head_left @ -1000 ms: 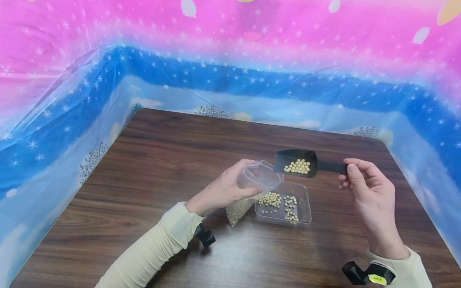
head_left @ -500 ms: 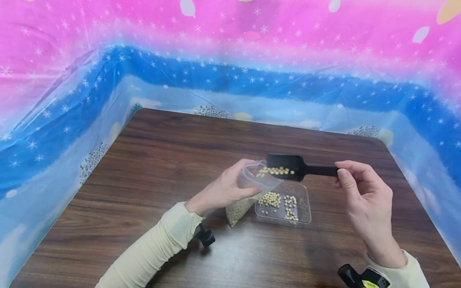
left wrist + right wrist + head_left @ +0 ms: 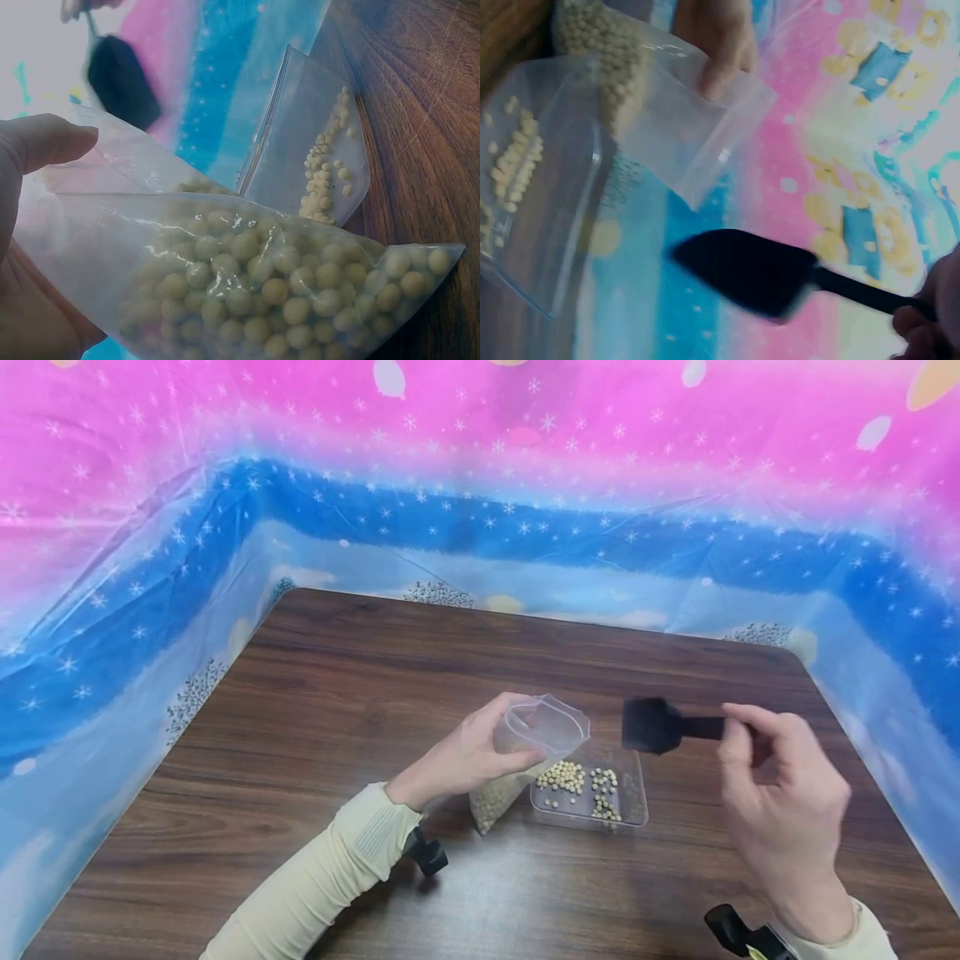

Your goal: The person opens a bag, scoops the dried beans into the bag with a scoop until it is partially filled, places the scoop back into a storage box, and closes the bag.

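My left hand (image 3: 472,745) grips a clear plastic bag (image 3: 543,731) near its mouth, which is held wide. Pale yellow round beans fill the lower part of the bag (image 3: 262,292), whose bottom rests on the table. My right hand (image 3: 783,802) pinches the handle of a black scoop (image 3: 652,725), blurred, a short way right of the bag's mouth. No beans show on the scoop (image 3: 746,271) in the right wrist view. Below the scoop stands a clear plastic box (image 3: 633,793) with loose beans (image 3: 561,777) in two patches; the bag hides its left corner.
The dark wooden table (image 3: 360,677) extends around the box on all sides. A pink and blue patterned cloth (image 3: 480,485) hangs behind and beside the table edges. Small black wrist cameras (image 3: 427,852) sit on both wrists.
The beans in the scoop have slid into the bag. My right hand first moved left to the bag's mouth, then drew back right with the scoop turned over. The left hand stayed put.
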Demonstrator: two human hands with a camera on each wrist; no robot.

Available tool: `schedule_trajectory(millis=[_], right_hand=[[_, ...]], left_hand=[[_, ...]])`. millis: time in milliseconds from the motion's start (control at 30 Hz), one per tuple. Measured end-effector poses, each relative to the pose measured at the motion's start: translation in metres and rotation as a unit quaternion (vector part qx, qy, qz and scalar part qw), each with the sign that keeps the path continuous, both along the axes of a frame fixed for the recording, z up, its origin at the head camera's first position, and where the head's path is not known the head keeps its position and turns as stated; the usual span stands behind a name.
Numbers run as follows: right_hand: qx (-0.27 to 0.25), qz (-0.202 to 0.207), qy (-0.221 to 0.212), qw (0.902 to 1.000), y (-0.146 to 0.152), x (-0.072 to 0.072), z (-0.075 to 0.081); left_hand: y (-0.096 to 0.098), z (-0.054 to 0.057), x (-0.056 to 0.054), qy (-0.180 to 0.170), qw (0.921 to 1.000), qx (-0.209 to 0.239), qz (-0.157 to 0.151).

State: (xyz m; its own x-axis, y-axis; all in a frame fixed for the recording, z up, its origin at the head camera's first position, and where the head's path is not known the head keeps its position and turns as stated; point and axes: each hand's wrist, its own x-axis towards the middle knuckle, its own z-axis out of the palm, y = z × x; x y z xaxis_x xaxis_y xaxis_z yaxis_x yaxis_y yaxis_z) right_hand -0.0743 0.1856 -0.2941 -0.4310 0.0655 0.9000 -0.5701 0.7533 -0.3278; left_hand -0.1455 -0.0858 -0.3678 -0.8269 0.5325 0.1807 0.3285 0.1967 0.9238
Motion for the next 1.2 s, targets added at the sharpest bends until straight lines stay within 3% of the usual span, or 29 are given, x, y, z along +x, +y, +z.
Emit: schedule_trajectory(millis=[167,267,400,500,733,900,1067,1200], right_hand=[[0.129,0.024,-0.075,0.9886,0.007,-0.008,-0.026],[0.146,0.033,-0.115,0.9820,0.008,-0.012,-0.042],[0.155,0.011,-0.153,0.9758,0.010,-0.017,-0.054],[0.144,-0.008,-0.186,0.9720,0.013,-0.020,-0.060],[0.047,-0.043,-0.290,0.9550,0.020,-0.028,-0.069],[0.013,-0.034,-0.335,0.9416,0.019,-0.030,-0.081],[-0.003,0.012,-0.409,0.9124,0.018,-0.031,-0.091],[-0.063,0.066,-0.479,0.8728,0.022,-0.034,-0.095]], left_hand=[[0.001,0.001,0.001,0.007,1.0000,0.000,0.001],[0.002,0.000,0.001,0.007,1.0000,0.000,0.002],[0.001,-0.001,0.001,0.008,1.0000,-0.004,0.002],[0.002,-0.003,0.000,0.009,0.9999,-0.006,0.001],[0.002,-0.003,0.000,0.005,1.0000,-0.004,0.005],[0.001,-0.003,-0.001,0.007,0.9999,-0.006,0.009],[0.002,-0.004,-0.001,0.012,0.9999,-0.008,0.007],[0.002,-0.005,-0.001,0.016,0.9999,-0.003,0.001]])
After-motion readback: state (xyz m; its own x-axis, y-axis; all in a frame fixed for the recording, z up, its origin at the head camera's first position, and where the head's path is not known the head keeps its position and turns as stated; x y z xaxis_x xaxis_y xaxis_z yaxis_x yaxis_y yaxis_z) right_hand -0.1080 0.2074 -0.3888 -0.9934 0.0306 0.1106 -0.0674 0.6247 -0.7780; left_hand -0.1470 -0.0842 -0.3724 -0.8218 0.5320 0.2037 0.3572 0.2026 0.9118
